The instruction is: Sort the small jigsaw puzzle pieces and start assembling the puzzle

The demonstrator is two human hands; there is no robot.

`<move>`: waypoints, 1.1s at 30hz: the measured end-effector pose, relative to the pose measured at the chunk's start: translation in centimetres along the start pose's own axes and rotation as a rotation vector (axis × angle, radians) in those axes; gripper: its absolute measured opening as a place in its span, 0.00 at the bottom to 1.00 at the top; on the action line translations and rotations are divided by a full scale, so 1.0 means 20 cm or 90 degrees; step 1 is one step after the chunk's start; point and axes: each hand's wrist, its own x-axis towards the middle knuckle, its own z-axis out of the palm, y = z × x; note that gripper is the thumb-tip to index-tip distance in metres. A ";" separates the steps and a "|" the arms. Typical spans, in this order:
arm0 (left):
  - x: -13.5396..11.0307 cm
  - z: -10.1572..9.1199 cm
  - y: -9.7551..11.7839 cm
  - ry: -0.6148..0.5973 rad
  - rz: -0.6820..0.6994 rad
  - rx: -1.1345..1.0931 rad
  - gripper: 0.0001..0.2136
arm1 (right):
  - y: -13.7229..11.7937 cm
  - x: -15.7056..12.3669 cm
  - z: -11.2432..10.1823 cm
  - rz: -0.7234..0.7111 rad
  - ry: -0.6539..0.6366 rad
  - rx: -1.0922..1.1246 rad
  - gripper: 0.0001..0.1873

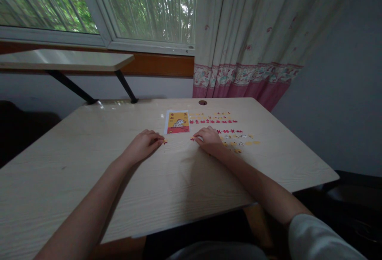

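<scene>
My left hand (145, 144) is closed in a pinch on a small yellow and red puzzle piece (165, 142), low over the table. Across a short gap, my right hand (208, 137) pinches another puzzle piece (192, 138) of like colours. Between and beyond the hands lies a picture card (178, 122) showing a white animal on yellow and red. Right of the card, loose puzzle pieces (213, 122) are laid out in rows, red and yellow. More rows with yellow, white and red pieces (238, 136) lie beside my right hand, which partly hides them.
The pale wooden table (143, 196) has a round cable hole (203, 102) near its back edge. At the back left a raised shelf (65, 59) stands on dark legs. Behind are a window (149, 9) and a patterned curtain (247, 33).
</scene>
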 end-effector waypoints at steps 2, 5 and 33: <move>0.00 0.00 0.00 0.000 0.000 0.008 0.16 | 0.00 0.00 0.00 0.002 0.003 0.007 0.12; 0.00 0.01 -0.02 -0.002 0.004 0.013 0.16 | 0.00 0.00 -0.01 -0.003 -0.008 0.021 0.13; -0.01 0.01 -0.03 0.050 -0.020 0.017 0.15 | 0.25 0.60 -0.14 0.026 -0.050 -0.082 0.13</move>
